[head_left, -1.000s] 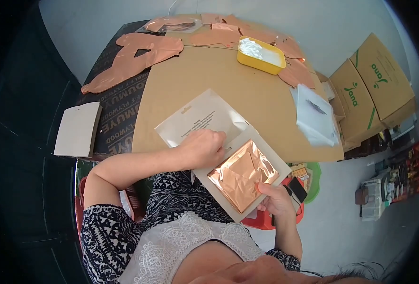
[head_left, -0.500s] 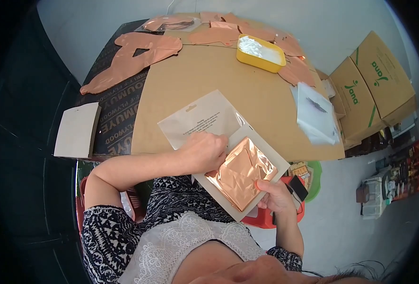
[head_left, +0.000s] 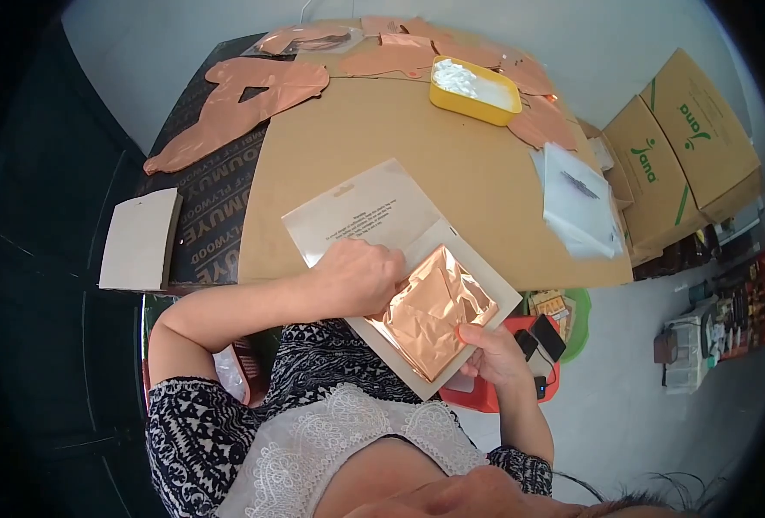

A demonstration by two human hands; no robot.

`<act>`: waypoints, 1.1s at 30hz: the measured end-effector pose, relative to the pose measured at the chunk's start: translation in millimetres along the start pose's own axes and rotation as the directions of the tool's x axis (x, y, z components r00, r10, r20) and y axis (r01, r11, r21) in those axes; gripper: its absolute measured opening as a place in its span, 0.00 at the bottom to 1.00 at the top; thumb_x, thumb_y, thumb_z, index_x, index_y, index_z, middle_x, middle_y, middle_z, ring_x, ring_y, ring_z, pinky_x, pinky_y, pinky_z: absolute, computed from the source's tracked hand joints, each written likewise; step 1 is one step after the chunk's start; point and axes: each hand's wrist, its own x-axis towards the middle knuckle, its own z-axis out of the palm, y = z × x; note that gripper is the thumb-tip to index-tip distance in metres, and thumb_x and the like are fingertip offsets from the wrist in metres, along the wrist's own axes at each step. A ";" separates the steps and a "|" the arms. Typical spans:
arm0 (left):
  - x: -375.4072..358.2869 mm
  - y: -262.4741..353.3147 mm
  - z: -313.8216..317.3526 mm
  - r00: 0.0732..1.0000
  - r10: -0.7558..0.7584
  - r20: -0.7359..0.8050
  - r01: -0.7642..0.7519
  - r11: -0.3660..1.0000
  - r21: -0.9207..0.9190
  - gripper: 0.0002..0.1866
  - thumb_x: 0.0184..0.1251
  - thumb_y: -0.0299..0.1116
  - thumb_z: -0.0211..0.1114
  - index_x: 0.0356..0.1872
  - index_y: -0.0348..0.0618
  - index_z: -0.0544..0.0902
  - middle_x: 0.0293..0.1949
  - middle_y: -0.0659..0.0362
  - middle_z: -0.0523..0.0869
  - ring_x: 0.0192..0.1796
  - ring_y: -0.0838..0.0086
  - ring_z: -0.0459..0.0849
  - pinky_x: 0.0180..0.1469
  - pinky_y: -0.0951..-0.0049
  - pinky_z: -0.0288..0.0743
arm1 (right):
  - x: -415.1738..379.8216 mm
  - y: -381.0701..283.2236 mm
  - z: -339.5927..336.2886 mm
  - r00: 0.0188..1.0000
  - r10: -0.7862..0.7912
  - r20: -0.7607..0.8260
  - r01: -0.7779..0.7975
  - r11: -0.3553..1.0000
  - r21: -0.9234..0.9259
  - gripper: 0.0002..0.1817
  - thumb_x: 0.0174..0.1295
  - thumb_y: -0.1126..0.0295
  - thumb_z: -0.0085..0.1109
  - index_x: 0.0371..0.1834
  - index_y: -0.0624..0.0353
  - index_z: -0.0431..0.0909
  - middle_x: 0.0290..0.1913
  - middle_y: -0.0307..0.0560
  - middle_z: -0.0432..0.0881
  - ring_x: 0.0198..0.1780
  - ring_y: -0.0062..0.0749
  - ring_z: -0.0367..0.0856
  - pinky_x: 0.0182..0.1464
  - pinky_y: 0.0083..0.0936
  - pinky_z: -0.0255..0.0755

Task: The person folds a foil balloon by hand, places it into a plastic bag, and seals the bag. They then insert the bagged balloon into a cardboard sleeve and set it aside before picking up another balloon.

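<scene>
"Brown cardboard [head_left: 469, 190] covers most of the table [head_left: 223, 203], up to its near edge. What are the hands doing there?"

"Right hand [head_left: 496, 354] is partly closed on the lower right edge of a pale card [head_left: 502, 298], thumb across a copper foil packet [head_left: 434, 311], fingers tucked underneath. I take that grip as a way of keeping packet and card together."

"And the left hand [head_left: 358, 278]?"

"Curled, knuckles up, over the card's left side, beside a clear printed sleeve [head_left: 369, 194]. Its fingertips are hidden, so I can't tell how tightly they close, or on what."

"Where is the packet, then?"

"Slanted, just off the near edge, while the sleeve reaches over the cardboard; perhaps that keeps the foil close to the body."

"Further out?"

"Clear bags [head_left: 577, 203] lie by the right edge, seemingly within reach. Toward the far edge stands a yellow tub [head_left: 466, 104] with white pieces [head_left: 456, 78]. Copper sheets [head_left: 218, 121] line the far edge and far left corner, probably kept out of the hands' way."
</scene>
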 end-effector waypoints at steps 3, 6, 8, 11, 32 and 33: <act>-0.2 7.4 -16.7 0.980 -0.022 0.200 0.029 0.999 -0.031 0.09 0.56 0.33 0.63 0.29 0.35 0.83 0.25 0.45 0.86 0.30 0.51 0.88 0.32 0.56 0.80 | 1.4 1.1 -2.1 0.999 0.032 0.012 -0.031 0.999 -0.020 0.27 0.58 0.66 0.68 0.60 0.62 0.71 0.31 0.45 0.84 0.16 0.21 0.77 0.09 0.17 0.60; -2.9 10.8 -14.2 0.980 0.000 0.199 0.018 0.996 -0.090 0.09 0.56 0.33 0.63 0.30 0.37 0.85 0.25 0.45 0.86 0.31 0.52 0.88 0.34 0.57 0.81 | 3.2 1.1 1.1 0.999 0.042 0.029 -0.042 0.999 -0.017 0.27 0.59 0.66 0.68 0.60 0.61 0.71 0.32 0.44 0.85 0.17 0.21 0.78 0.09 0.17 0.61; -3.7 14.4 -17.2 0.977 0.003 0.213 0.008 0.999 -0.049 0.09 0.56 0.33 0.62 0.29 0.37 0.85 0.25 0.46 0.86 0.31 0.52 0.88 0.34 0.57 0.81 | 2.8 0.3 3.2 0.998 0.040 0.051 -0.039 0.999 -0.014 0.26 0.60 0.66 0.68 0.60 0.60 0.71 0.33 0.44 0.85 0.18 0.21 0.78 0.09 0.16 0.61; -4.3 15.5 -15.8 0.978 0.008 0.210 -0.001 1.000 -0.030 0.09 0.56 0.33 0.62 0.29 0.38 0.85 0.25 0.46 0.87 0.31 0.53 0.88 0.32 0.58 0.81 | 2.3 0.5 4.2 0.996 0.040 0.080 -0.039 0.999 -0.011 0.26 0.60 0.65 0.68 0.60 0.59 0.71 0.34 0.44 0.85 0.19 0.21 0.79 0.09 0.16 0.61; 9.8 3.4 11.7 0.995 -0.013 -0.098 0.015 1.000 0.016 0.12 0.61 0.35 0.60 0.25 0.37 0.77 0.19 0.48 0.83 0.22 0.54 0.84 0.24 0.57 0.77 | 8.6 4.1 3.6 0.995 0.040 0.088 -0.041 0.999 0.011 0.26 0.61 0.68 0.65 0.61 0.62 0.69 0.34 0.46 0.85 0.18 0.23 0.80 0.10 0.15 0.65; 14.8 2.8 13.2 0.990 0.001 -0.140 0.001 1.000 0.019 0.12 0.62 0.35 0.60 0.24 0.37 0.76 0.18 0.48 0.82 0.20 0.54 0.83 0.22 0.56 0.76 | 8.3 4.3 4.0 0.997 0.046 0.066 -0.047 0.999 0.005 0.26 0.61 0.69 0.65 0.61 0.62 0.69 0.34 0.47 0.85 0.17 0.23 0.79 0.09 0.16 0.64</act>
